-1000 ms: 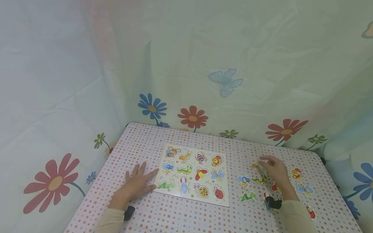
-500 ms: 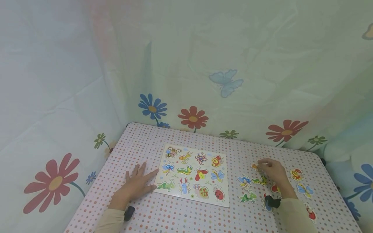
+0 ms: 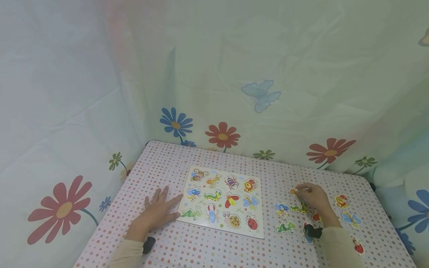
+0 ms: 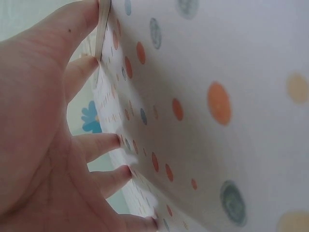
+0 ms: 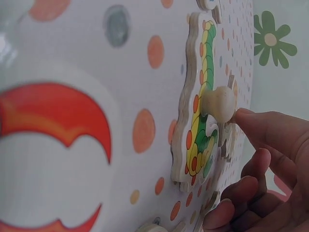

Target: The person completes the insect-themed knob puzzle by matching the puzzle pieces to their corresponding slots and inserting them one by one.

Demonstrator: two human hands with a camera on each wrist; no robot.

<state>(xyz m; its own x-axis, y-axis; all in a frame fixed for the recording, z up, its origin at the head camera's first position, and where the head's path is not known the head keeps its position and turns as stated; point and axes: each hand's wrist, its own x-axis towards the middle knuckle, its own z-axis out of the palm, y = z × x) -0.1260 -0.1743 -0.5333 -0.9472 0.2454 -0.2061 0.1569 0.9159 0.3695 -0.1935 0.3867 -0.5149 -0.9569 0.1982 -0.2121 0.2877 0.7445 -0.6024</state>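
My left hand (image 3: pixel 155 212) lies with its fingers spread on the dotted cloth, thumb and index fingertips at the left edge of the insect puzzle board (image 3: pixel 218 237). My right hand (image 3: pixel 314 197) reaches over the loose pieces. Its thumb and index finger pinch an orange-striped puzzle piece (image 3: pixel 293 191), which is partly covered by the hand. In the right wrist view, the green caterpillar piece (image 5: pixel 193 130) stands in front, its wooden knob (image 5: pixel 224 104) overlapping the fingertips and hiding the grip. The other right fingers are bent.
Around the right hand lie a blue fly piece (image 3: pixel 281 209), a grasshopper piece (image 3: pixel 285 226), a yellow-red butterfly piece (image 3: pixel 341 201), a blue-winged piece (image 3: pixel 352 219) and a ladybird piece (image 3: pixel 358 246). A flowered curtain (image 3: pixel 207 74) hangs behind the table (image 3: pixel 194 247).
My right hand has shifted slightly left and down over the orange-striped piece, covering more of it. The left hand and the board stay put.
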